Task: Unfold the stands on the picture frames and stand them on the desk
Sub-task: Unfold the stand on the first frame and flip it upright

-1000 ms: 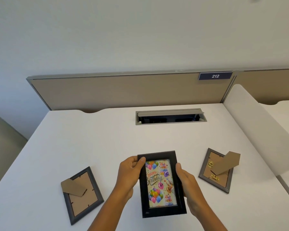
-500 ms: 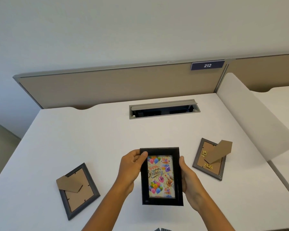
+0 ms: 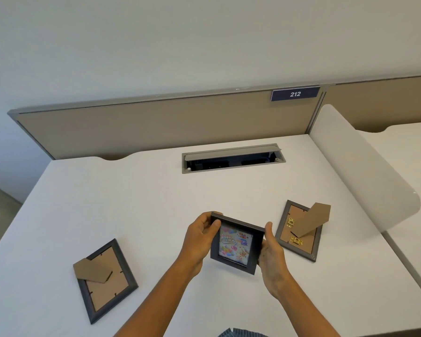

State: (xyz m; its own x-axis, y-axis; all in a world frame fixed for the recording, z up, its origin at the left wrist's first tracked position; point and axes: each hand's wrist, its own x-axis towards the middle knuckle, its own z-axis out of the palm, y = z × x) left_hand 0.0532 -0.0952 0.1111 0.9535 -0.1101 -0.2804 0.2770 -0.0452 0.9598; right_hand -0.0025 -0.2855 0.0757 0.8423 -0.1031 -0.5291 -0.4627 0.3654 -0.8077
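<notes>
A black picture frame (image 3: 236,243) with a colourful birthday print faces me, held above the white desk (image 3: 144,198). My left hand (image 3: 199,235) grips its left edge and my right hand (image 3: 271,250) its right edge. The frame is tipped, its top leaning away from me; its back and stand are hidden. A grey frame (image 3: 105,279) lies face down at the front left with its brown cardboard stand folded out a little. Another grey frame (image 3: 300,231) lies face down to the right, its stand raised.
An open cable box (image 3: 232,158) is sunk into the desk at the back. A beige partition (image 3: 156,125) with a "212" label (image 3: 295,94) closes the far edge. A white side divider (image 3: 365,171) borders the right edge.
Both hands have tilted the black frame, its top swinging away from me so it looks foreshortened. The two face-down frames stay where they were.
</notes>
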